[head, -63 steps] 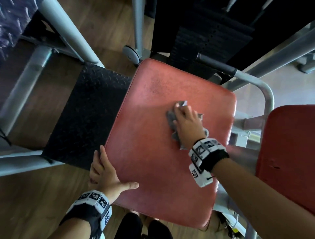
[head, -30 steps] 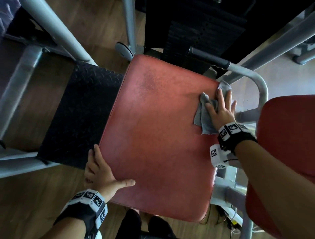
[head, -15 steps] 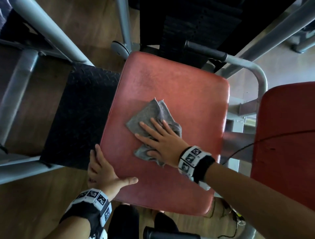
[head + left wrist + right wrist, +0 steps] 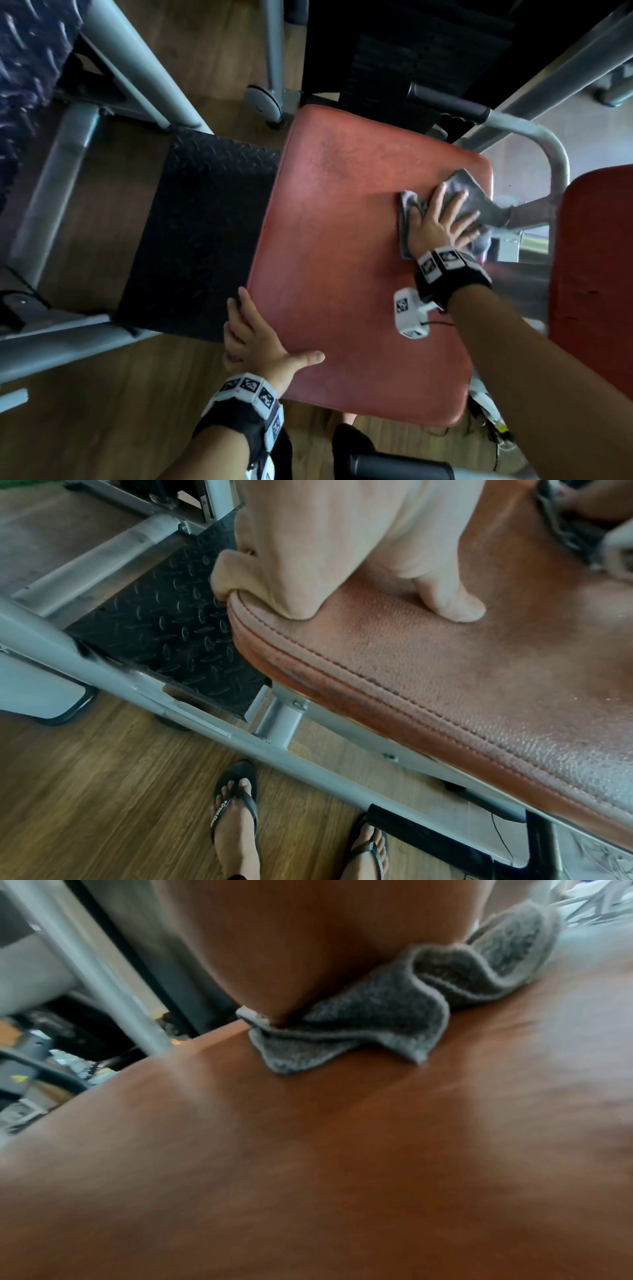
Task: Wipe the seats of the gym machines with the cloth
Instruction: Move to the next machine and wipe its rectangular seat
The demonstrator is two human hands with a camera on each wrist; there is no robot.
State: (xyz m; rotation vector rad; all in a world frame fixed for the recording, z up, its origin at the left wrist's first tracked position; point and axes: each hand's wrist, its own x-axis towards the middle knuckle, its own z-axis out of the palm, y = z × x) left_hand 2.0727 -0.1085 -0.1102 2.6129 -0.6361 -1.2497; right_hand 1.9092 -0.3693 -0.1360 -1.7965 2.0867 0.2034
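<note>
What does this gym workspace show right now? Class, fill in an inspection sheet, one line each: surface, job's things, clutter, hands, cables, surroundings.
Surface: red padded seat, stitched edge, a darker worn patch near its far end.
Job's things: grey cloth, bunched, lying at the seat's far right edge.
Clutter: nothing seen on the seat.
Hands: right hand presses flat on the cloth, fingers spread; left hand holds the seat's near left edge, thumb on top.
Cables: thin black wire at the right wrist device.
Surroundings: black tread plate, grey frame tubes, second red pad, wooden floor.
</note>
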